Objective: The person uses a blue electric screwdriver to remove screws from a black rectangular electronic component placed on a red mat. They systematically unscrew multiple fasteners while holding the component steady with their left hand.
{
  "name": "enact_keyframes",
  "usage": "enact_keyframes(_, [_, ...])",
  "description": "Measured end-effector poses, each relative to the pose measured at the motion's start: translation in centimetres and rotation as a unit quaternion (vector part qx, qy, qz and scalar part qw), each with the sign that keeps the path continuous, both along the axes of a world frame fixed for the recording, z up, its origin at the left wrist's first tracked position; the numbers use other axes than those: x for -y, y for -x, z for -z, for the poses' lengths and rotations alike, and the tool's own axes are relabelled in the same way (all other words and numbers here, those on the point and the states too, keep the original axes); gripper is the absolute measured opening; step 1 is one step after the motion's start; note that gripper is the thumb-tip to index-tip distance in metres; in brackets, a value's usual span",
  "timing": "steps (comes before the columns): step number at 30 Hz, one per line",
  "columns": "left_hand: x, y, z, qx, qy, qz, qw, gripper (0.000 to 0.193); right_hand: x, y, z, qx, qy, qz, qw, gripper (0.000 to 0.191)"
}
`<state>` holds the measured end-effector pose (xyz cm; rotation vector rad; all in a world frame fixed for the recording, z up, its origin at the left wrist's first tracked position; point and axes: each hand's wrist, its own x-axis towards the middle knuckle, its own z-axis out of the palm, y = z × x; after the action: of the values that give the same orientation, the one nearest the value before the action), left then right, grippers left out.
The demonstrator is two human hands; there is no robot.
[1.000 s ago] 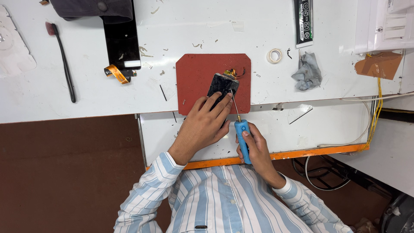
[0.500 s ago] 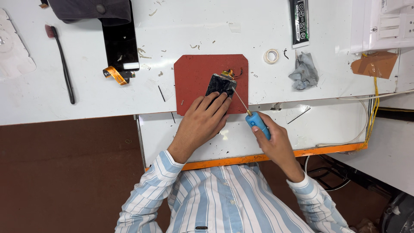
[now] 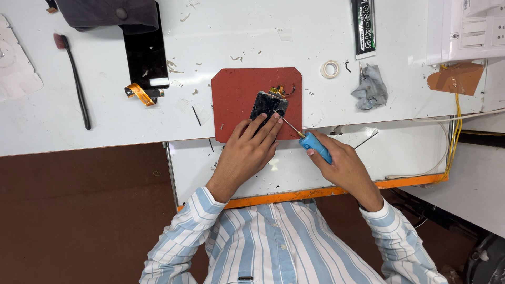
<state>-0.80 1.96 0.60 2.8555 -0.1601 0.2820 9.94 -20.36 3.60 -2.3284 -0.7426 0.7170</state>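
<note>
— Blue-handled screwdriver [image 3: 309,139]?
— Clamped in right hand [image 3: 342,165], tip at dark phone part [image 3: 268,105].
— Phone part?
— Lying on red mat [image 3: 239,97], pinned under left hand [image 3: 247,152], fingers flat and together.

A person in a striped shirt

The shirt [image 3: 279,247] is light blue with white stripes. It has long sleeves with cuffs at both wrists.

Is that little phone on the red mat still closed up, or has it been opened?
Opened. The phone lies flat on the red mat with orange ribbon and wires showing at its top edge; the left hand steadies it, the right hand holds a screwdriver.
</note>
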Motion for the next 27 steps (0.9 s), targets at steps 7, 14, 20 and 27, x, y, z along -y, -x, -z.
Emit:
enact_keyframes(7, [0.2,0.0,-0.3,-0.015,-0.014,0.001,1.0,0.046,-0.2,0.3,0.0,-0.05,0.005,0.03,0.998,0.049])
enact_keyframes(14, [0.2,0.0,-1.1,-0.026,-0.007,-0.003,1.0,0.048,-0.6,1.4,0.0,-0.107,0.007,0.073,0.992,0.046])
enact_keyframes(20, [0.0,0.1,-2.1,-0.002,-0.024,-0.003,1.0,0.047,-0.5,1.9,0.2,-0.184,-0.041,0.1,0.977,0.042])
enact_keyframes(27, [0.0,-0.2,-2.8,-0.003,-0.019,-0.005,1.0,0.05,-0.7,3.2,1.2,-0.268,-0.124,0.142,0.945,0.038])
